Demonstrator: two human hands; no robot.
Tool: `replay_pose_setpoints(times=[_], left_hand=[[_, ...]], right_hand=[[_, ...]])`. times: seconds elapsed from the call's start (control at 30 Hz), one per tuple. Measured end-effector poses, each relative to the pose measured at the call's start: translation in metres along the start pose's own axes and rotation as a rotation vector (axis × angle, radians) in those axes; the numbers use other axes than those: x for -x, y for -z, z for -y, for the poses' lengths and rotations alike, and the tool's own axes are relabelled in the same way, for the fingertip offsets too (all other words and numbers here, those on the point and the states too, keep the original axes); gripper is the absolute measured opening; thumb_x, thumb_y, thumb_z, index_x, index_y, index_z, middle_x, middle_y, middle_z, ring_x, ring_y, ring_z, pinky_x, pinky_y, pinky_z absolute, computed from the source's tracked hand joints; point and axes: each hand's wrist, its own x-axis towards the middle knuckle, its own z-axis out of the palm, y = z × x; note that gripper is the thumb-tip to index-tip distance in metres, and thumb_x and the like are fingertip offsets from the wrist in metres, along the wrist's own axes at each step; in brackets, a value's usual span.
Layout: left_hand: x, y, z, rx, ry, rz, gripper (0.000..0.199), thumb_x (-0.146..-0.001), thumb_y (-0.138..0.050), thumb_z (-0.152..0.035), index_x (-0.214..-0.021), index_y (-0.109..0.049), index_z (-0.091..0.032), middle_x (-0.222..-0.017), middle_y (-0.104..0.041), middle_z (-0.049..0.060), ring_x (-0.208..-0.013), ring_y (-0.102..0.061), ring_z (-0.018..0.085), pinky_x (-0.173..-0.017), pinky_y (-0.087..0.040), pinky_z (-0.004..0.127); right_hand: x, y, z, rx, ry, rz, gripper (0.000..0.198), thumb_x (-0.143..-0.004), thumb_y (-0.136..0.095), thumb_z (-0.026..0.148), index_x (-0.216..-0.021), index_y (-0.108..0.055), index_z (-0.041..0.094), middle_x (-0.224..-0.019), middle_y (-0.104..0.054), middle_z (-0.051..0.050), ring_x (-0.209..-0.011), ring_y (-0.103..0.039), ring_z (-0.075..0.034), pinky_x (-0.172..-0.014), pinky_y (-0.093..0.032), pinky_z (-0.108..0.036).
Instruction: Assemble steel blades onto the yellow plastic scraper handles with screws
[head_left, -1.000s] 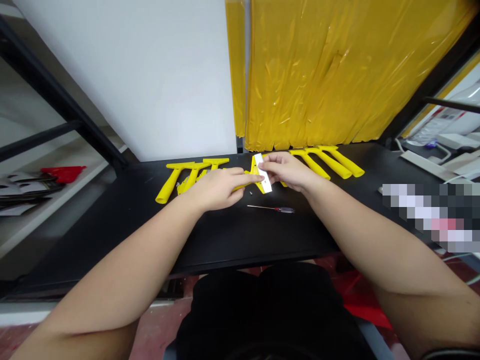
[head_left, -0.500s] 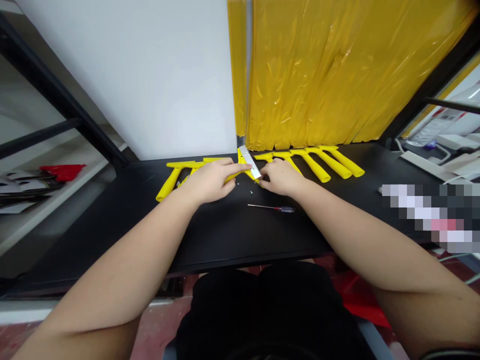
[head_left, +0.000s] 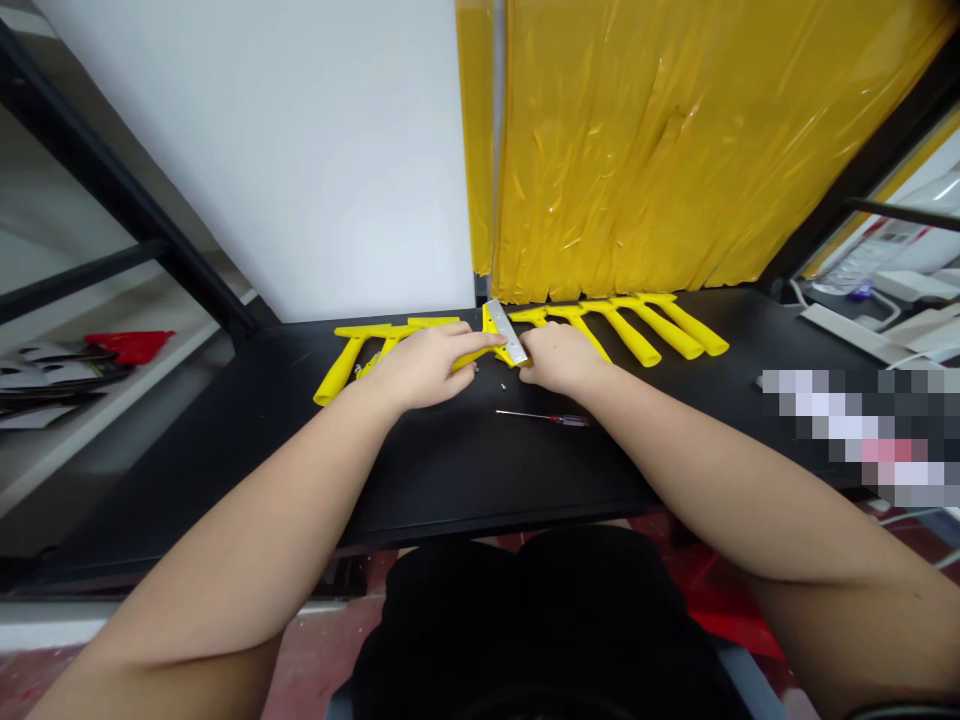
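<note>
My left hand point(head_left: 420, 368) is wrapped round the handle of a yellow T-shaped scraper point(head_left: 491, 325), its index finger stretched onto a flat silver metal plate point(head_left: 506, 328). That plate lies along the scraper's head and has small holes. At the plate's lower right end my right hand point(head_left: 561, 357) has its fingers curled in against the edge; the fingertips are partly hidden. Small screws point(head_left: 503, 386) lie on the black table just below. A screwdriver point(head_left: 551, 417) with a clear and red handle rests nearer to me.
More yellow scraper handles lie to the right point(head_left: 667, 328) and left point(head_left: 337, 370) on the black table point(head_left: 465, 470). A white panel point(head_left: 300, 150) and a yellow plastic-wrapped panel point(head_left: 637, 150) stand behind. Dark metal posts point(head_left: 202, 280) flank the table.
The scraper and its metal plate have shifted slightly right and toward me, with both hands still on them. The screwdriver has stayed in place.
</note>
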Motion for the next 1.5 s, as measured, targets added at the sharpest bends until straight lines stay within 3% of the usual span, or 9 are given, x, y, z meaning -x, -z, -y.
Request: replay_pose_setpoints(times=[0.13,0.33,0.47,0.63,0.7,0.8,1.1,1.33,1.5], left_hand=[[0.0,-0.001,0.001,0.011,-0.015,-0.002,0.052,-0.102,-0.053,-0.025,-0.151,-0.067,-0.031,-0.112,-0.071,0.008,-0.099,-0.071,0.024,-0.089,-0.057,0.037],[0.0,-0.002,0.0,0.024,-0.012,-0.006,0.052,-0.102,-0.052,-0.024,-0.151,-0.067,-0.032,-0.112,-0.07,0.007,-0.094,-0.069,0.023,-0.089,-0.056,0.037],[0.001,0.0,-0.003,0.016,-0.009,-0.009,0.053,-0.1,-0.053,-0.022,-0.15,-0.068,-0.031,-0.112,-0.07,0.007,-0.09,-0.068,0.021,-0.085,-0.056,0.034],[0.001,0.001,-0.006,-0.022,-0.009,-0.003,0.053,-0.101,-0.052,-0.022,-0.151,-0.066,-0.032,-0.112,-0.071,0.006,-0.091,-0.069,0.021,-0.082,-0.055,0.033],[0.001,0.001,-0.006,-0.026,-0.006,0.005,0.053,-0.101,-0.051,-0.022,-0.152,-0.064,-0.032,-0.117,-0.073,0.007,-0.096,-0.071,0.022,-0.085,-0.056,0.035],[0.001,-0.001,-0.004,-0.018,0.024,0.014,0.053,-0.101,-0.054,-0.024,-0.153,-0.06,-0.03,-0.127,-0.074,0.009,-0.108,-0.073,0.026,-0.092,-0.057,0.039],[0.001,-0.002,-0.006,-0.031,0.086,0.029,0.057,-0.101,-0.057,-0.031,-0.157,-0.049,-0.027,-0.136,-0.075,0.012,-0.113,-0.075,0.031,-0.088,-0.058,0.042],[0.0,-0.005,-0.006,-0.012,0.035,0.017,0.052,-0.099,-0.058,-0.029,-0.151,-0.057,-0.023,-0.142,-0.073,0.012,-0.12,-0.075,0.032,-0.098,-0.06,0.045],[0.0,-0.006,-0.002,0.018,-0.021,0.004,0.047,-0.1,-0.057,-0.028,-0.146,-0.062,-0.022,-0.139,-0.075,0.011,-0.122,-0.075,0.031,-0.103,-0.06,0.045]], right_hand=[[-0.001,-0.001,0.001,-0.029,0.03,-0.037,0.029,-0.091,-0.069,0.029,-0.115,-0.079,0.015,-0.11,-0.082,-0.019,-0.1,-0.078,-0.036,-0.08,-0.055,-0.041],[-0.002,-0.004,-0.005,-0.187,-0.072,-0.089,0.039,-0.089,-0.071,0.017,-0.127,-0.072,0.011,-0.114,-0.08,-0.021,-0.103,-0.077,-0.035,-0.084,-0.055,-0.041],[0.0,-0.001,-0.023,-0.569,-0.137,-0.144,0.043,-0.078,-0.074,0.006,-0.12,-0.072,0.014,-0.097,-0.081,-0.01,-0.084,-0.075,-0.024,-0.079,-0.056,-0.036],[0.001,0.009,-0.045,-1.179,-0.253,-0.217,0.022,-0.076,-0.08,0.013,-0.096,-0.073,0.019,-0.074,-0.071,-0.001,-0.056,-0.058,-0.012,-0.049,-0.043,-0.027],[0.002,0.012,-0.046,-1.341,-0.279,-0.204,0.018,-0.076,-0.083,0.014,-0.09,-0.074,0.019,-0.069,-0.068,0.0,-0.053,-0.053,-0.01,-0.043,-0.036,-0.025],[0.003,0.013,-0.041,-1.482,-0.255,-0.151,0.017,-0.076,-0.085,0.012,-0.085,-0.073,0.02,-0.067,-0.066,0.0,-0.054,-0.054,-0.009,-0.041,-0.037,-0.021],[0.004,0.007,-0.021,-1.536,-0.199,-0.035,0.026,-0.073,-0.093,0.01,-0.079,-0.07,0.02,-0.066,-0.066,0.002,-0.052,-0.054,-0.007,-0.042,-0.047,-0.018],[0.004,0.007,-0.018,-1.523,-0.207,0.005,0.019,-0.079,-0.088,0.007,-0.077,-0.072,0.018,-0.063,-0.066,0.001,-0.054,-0.057,-0.007,-0.043,-0.045,-0.015],[0.006,0.011,-0.02,-1.546,-0.213,0.107,0.018,-0.082,-0.086,0.007,-0.076,-0.072,0.018,-0.06,-0.064,0.002,-0.052,-0.056,-0.005,-0.043,-0.045,-0.013]])
